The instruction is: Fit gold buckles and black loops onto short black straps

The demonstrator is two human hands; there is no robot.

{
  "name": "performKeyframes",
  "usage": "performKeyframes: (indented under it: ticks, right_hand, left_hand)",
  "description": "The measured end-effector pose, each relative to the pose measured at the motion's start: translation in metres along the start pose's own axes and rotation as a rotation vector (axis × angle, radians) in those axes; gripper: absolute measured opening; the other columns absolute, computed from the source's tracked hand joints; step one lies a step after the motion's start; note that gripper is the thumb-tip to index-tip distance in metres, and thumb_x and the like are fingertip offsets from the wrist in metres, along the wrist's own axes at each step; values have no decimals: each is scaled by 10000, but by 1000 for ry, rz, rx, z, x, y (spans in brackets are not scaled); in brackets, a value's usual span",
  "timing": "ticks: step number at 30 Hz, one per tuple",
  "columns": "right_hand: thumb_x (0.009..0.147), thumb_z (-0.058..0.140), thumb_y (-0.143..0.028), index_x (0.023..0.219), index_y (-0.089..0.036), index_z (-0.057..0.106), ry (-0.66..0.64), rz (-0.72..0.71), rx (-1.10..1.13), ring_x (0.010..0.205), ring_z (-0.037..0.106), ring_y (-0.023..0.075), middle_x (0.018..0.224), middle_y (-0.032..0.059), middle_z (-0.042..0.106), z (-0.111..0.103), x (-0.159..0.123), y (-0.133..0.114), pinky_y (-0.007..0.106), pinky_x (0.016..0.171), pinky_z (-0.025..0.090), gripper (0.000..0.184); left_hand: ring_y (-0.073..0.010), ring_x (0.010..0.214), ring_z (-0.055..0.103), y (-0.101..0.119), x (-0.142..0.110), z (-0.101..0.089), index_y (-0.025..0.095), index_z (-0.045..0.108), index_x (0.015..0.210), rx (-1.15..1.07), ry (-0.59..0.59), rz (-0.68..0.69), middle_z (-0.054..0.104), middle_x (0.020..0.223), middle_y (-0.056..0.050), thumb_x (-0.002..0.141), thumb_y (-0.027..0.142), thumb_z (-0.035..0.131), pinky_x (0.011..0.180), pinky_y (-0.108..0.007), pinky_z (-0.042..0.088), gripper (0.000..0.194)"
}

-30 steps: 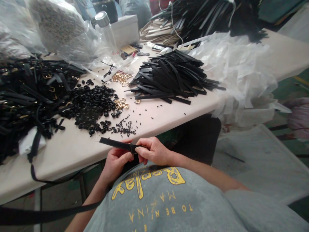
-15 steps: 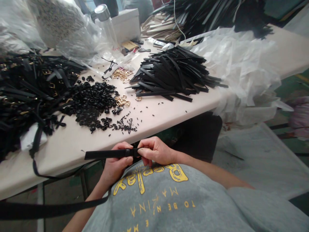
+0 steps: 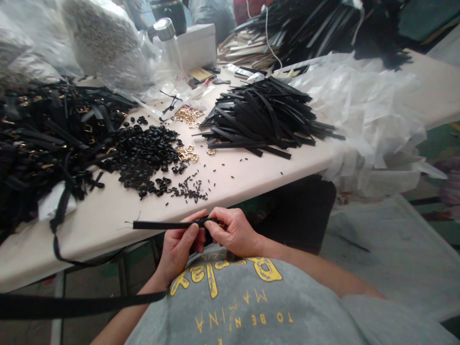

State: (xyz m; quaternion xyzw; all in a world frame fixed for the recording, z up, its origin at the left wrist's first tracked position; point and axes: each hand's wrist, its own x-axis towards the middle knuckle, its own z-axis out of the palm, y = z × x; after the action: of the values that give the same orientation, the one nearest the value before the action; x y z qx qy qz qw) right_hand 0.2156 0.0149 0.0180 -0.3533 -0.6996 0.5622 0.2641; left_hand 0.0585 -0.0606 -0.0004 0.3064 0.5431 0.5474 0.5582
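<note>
In front of my shirt, just off the table's edge, both hands grip one black strap (image 3: 154, 224). My left hand (image 3: 181, 242) pinches it, thumb on top, near a dark band around the strap. The strap's free end points left, with thin loose threads at its tip. My right hand (image 3: 233, 232) is closed on the other end, where a bit of gold metal shows between the fingers; most of it is hidden. On the table beyond lie a heap of small black loops (image 3: 154, 148), tiny black pieces (image 3: 192, 189) and gold buckles (image 3: 187, 153).
A pile of black strips (image 3: 262, 115) covers the table's middle. Buckled straps (image 3: 46, 129) heap at the left, one trailing over the edge. Clear plastic bags (image 3: 104, 43), a glass bottle (image 3: 168, 43) and a white box (image 3: 197, 45) stand behind. Plastic sheeting (image 3: 370, 105) hangs at right.
The strap has turned so that it looks narrower, and my left thumb has moved up onto it by the band. My view has shifted slightly; the table heaps look unchanged.
</note>
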Motion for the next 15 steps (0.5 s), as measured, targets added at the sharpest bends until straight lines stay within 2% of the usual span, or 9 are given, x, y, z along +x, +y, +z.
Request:
performKeyframes:
  ticks: [2,5,7,12,15]
  right_hand:
    - [873,531,-289,663,-181,557,41,-61,-122,474,388,75,541,-49,472,-1,0,1,204,448,298,238]
    - [872,528,-265,648,-190,551,91,-168,-299,464,398,84,531,-48,471,-3,1,3,220,454,301,237]
    - [882,523,-258,643,-195,543,115,-222,-362,451,427,87,524,-49,477,-5,3,8,221,453,315,248]
    - [917,512,-297,646,-208,539,149,-258,-370,429,424,96,507,-50,454,-7,7,17,215,424,333,286]
    - [940,497,-315,682,-212,574,142,-253,-345,442,415,103,529,-41,467,-5,8,18,217,420,331,288]
  left_hand:
    - [-108,496,533,3,4,2,144,704,1116,50,88,65,582,584,20,786,452,748,502,-228,455,453]
    - [-122,595,580,10,11,6,164,736,880,46,153,155,649,755,-21,727,409,802,585,-252,509,296]
    - [-128,623,588,11,15,9,167,732,798,-17,138,169,644,788,-26,714,390,813,604,-255,511,252]
    - [-113,652,562,2,21,10,174,758,808,-165,103,95,626,738,-11,660,306,868,615,-219,457,227]
    - [-103,632,541,-3,25,9,183,761,802,-272,42,34,627,704,-4,642,302,884,608,-215,429,234]
